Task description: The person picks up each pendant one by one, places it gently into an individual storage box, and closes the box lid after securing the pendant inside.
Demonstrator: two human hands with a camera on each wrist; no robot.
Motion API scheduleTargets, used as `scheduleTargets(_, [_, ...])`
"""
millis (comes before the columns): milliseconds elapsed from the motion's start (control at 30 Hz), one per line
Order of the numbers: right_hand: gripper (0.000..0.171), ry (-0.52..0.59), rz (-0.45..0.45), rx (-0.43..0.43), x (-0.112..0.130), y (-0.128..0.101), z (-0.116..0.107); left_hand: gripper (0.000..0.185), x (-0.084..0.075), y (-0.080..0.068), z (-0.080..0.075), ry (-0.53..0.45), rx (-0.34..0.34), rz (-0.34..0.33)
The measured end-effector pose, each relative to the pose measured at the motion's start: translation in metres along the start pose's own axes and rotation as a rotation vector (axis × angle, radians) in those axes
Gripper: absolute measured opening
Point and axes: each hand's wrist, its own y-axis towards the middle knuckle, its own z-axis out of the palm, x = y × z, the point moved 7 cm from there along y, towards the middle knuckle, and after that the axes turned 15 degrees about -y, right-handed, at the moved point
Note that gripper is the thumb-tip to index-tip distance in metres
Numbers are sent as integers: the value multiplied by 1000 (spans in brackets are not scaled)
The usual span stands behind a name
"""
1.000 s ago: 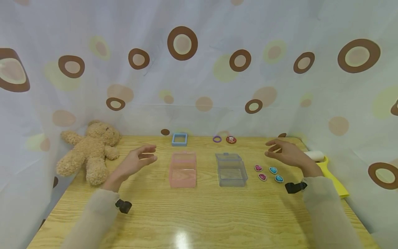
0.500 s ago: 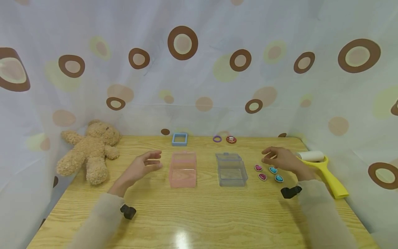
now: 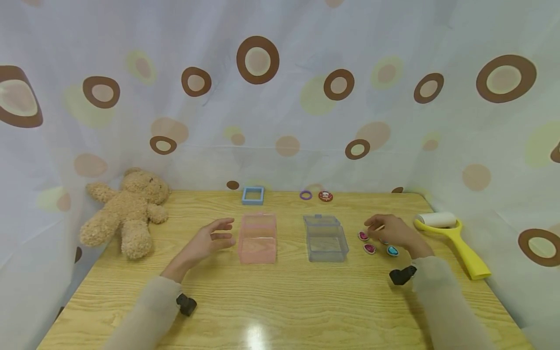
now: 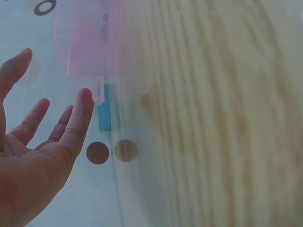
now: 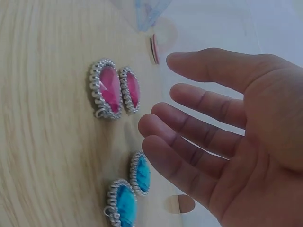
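Note:
My left hand (image 3: 203, 245) hovers just left of the clear pink plastic box (image 3: 257, 255), fingers loosely spread and holding nothing. The box's lid is up. In the right wrist view, my right hand (image 5: 236, 127) has relaxed, parted fingers near two pink gem pendants (image 5: 110, 89) and two blue gem pendants (image 5: 124, 205), all silver-rimmed with small loops. From the head view, this hand hovers over the pendants and partly covers the farther blue one. Left of them stands a clear grey-blue plastic box (image 3: 326, 250), also with its lid up.
A teddy bear (image 3: 131, 209) lies at the table's left. Along the back are a light-blue square frame (image 3: 253, 203), a purple ring (image 3: 306, 195) and a red round badge (image 3: 325, 196). A yellow-handled lint roller (image 3: 463, 250) lies at the right. Patterned curtain (image 3: 280, 112) surrounds the table.
My left hand has moved right and nearer, toward the pink box. The right hand has moved left and down over the pendants, uncovering the lint roller. The objects have stayed put.

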Motion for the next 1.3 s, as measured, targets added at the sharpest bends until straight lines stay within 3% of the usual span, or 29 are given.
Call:
scheduleTargets(267, [37,32,42,5,-2,3,8,70,4,0,6,4,29,-7])
scheduleTargets(533, [40,-113,39,-18,-3,7,12,70,6,0,11,3,86,-34])
scheduleTargets(1300, [30,-166,25,-25,-1,12,18,72,7,5,20,25,122,-43])
